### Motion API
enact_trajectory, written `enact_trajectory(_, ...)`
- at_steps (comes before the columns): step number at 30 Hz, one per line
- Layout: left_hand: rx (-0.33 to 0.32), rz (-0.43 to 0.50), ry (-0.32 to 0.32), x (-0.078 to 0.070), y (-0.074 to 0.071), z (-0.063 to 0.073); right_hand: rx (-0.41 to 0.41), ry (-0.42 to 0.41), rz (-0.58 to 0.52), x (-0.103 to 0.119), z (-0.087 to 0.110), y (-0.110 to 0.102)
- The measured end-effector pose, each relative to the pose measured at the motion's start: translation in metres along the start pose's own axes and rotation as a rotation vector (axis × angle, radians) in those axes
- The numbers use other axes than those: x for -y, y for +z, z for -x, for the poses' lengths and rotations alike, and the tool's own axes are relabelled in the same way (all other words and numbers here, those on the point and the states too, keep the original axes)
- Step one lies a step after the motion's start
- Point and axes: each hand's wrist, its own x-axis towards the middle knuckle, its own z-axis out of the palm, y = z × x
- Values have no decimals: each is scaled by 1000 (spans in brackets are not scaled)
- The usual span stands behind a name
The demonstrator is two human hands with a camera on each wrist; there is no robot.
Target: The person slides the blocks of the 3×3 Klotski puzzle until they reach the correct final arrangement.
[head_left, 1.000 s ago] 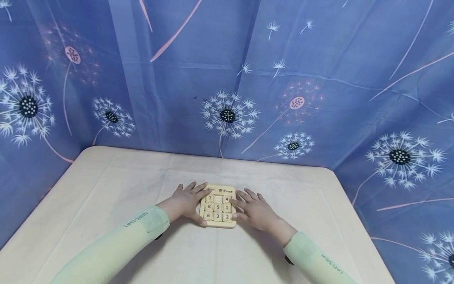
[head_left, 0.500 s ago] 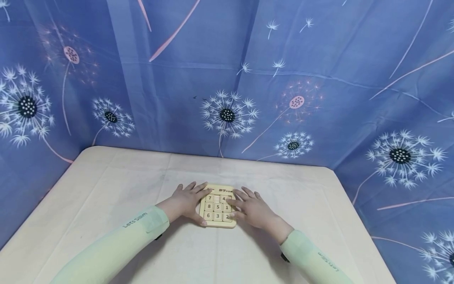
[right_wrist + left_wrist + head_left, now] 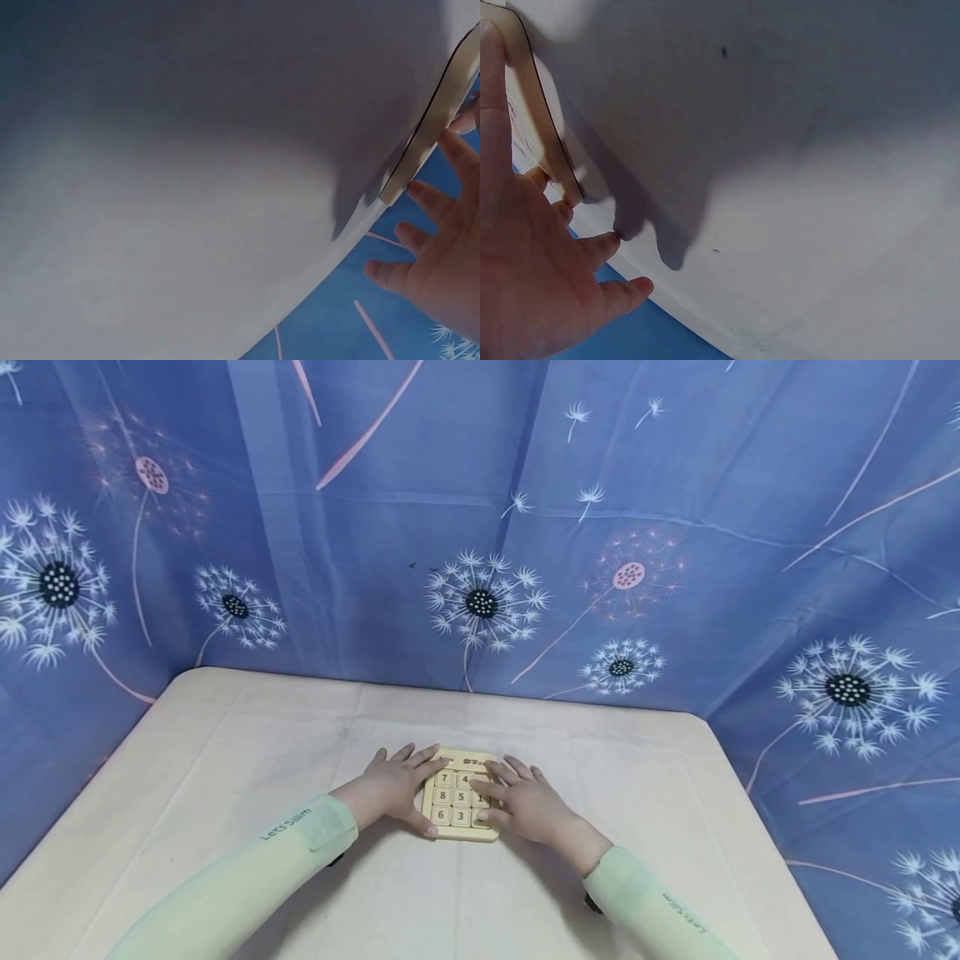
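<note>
A pale yellow, rounded rectangular number-puzzle board (image 3: 461, 837) lies flat between the two hands, its long axis running away from the person. The left hand (image 3: 388, 785) spans the board's left side with fingers spread and fairly straight, thumb on the near left corner and index finger on the far left rim. The right hand (image 3: 536, 806) is on the right side, fingers also spread rather than wrapped round anything. It reaches further over the number squares: its index finger (image 3: 492, 790) touches the board beside the square pale yellow tile marked 4 (image 3: 464, 779), and its thumb lies over the near right tile. Tile 4 is in the board's far middle slot, right of the square tile marked 7 (image 3: 444, 778). Whether the far right slot holds a tile is hard to tell under that finger.

The tiles are flat, with outlined borders and dark numerals; dark printed characters mark the board's far strip. Its side wall is smooth and plain. Under the board is a cream table covering (image 3: 405, 902), matte and lightly creased. Pale green printed sleeves (image 3: 240, 868) come in from the near side of the board, and beyond it hangs a blue dandelion-patterned fabric curtain (image 3: 360, 577).
</note>
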Motion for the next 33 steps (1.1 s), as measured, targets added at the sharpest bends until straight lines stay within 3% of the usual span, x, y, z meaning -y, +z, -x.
enact_trajectory(33, -4, 4, 2, 0, 1, 0, -19, -28, 12, 1, -5, -3)
